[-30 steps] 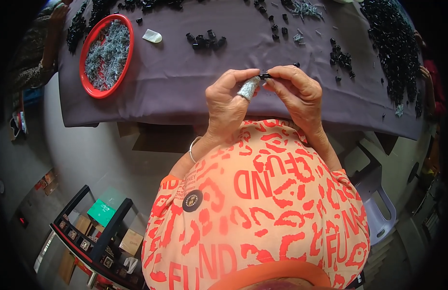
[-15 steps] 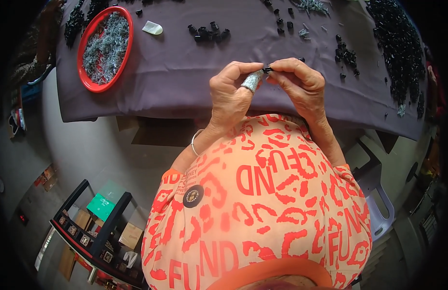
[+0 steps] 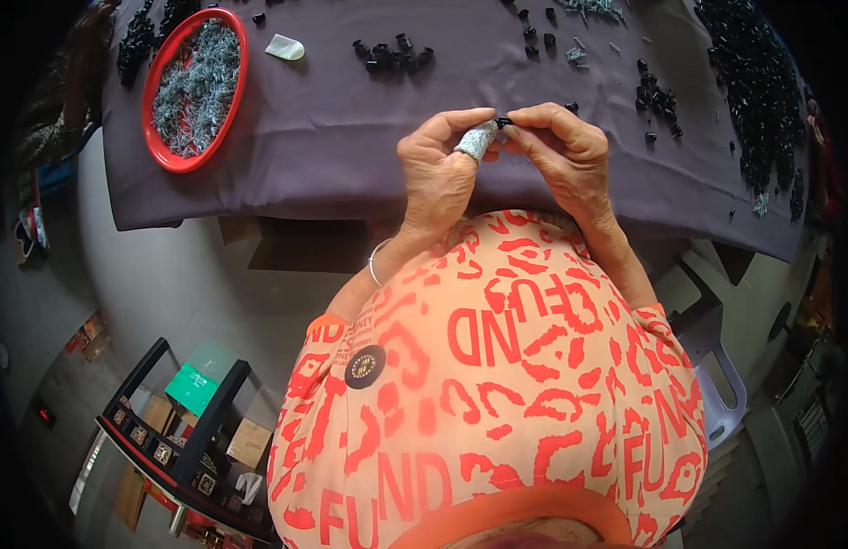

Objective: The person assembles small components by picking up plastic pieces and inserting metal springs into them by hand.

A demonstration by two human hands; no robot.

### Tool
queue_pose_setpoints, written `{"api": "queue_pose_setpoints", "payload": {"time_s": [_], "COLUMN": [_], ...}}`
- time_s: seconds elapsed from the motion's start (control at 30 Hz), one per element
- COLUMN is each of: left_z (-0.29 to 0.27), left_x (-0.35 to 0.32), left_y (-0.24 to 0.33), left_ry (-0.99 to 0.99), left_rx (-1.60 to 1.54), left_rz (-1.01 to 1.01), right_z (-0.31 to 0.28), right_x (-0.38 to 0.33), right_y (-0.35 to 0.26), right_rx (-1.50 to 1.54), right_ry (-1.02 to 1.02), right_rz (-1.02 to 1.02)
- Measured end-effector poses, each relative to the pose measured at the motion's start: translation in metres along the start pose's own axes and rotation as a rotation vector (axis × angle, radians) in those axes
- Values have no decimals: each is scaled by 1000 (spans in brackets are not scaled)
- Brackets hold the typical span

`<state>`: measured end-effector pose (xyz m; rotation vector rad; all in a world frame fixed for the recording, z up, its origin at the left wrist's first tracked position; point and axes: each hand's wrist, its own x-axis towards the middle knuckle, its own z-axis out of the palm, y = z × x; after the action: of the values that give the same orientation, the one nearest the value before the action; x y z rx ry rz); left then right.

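Observation:
Above the near part of the cloth, my two hands meet fingertip to fingertip around a small black plastic part [image 3: 503, 122]. My left hand [image 3: 439, 160] pinches its left end; a pale grey wrap or finger cover [image 3: 478, 140] sits on one of its fingers. From the other side, my right hand [image 3: 566, 151] grips the part between thumb and forefinger. The fingers hide much of it. Just beyond the right hand lies another small black part [image 3: 571, 107]. A loose group of black parts [image 3: 394, 57] rests farther off, toward the middle.
At left on the purple-grey cloth [image 3: 314, 165] stands a red oval tray [image 3: 244, 78] full of small clear-grey pieces. Near it lies a white finger cover [image 3: 285, 48]. A large heap of black parts [image 3: 753, 91] covers the right side, with smaller clusters [image 3: 658, 99] beside it.
Both hands have shifted very slightly, still pinching the black part between them. The whole view has moved a little.

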<state>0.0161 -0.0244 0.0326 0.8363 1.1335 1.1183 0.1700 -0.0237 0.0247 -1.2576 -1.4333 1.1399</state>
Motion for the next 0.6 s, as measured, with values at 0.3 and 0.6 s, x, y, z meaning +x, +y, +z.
{"api": "queue_pose_setpoints", "payload": {"time_s": [0.3, 0.6], "left_z": [0, -15], "left_x": [12, 41], "left_y": [-7, -15], "left_ry": [-94, -103], "left_rx": [144, 958], "left_rz": [131, 633], "right_z": [-14, -4], "right_x": [15, 27], "right_y": [-6, 5], "right_rx": [-290, -757], "right_ry": [-44, -138], "right_rz": [-264, -413]}}
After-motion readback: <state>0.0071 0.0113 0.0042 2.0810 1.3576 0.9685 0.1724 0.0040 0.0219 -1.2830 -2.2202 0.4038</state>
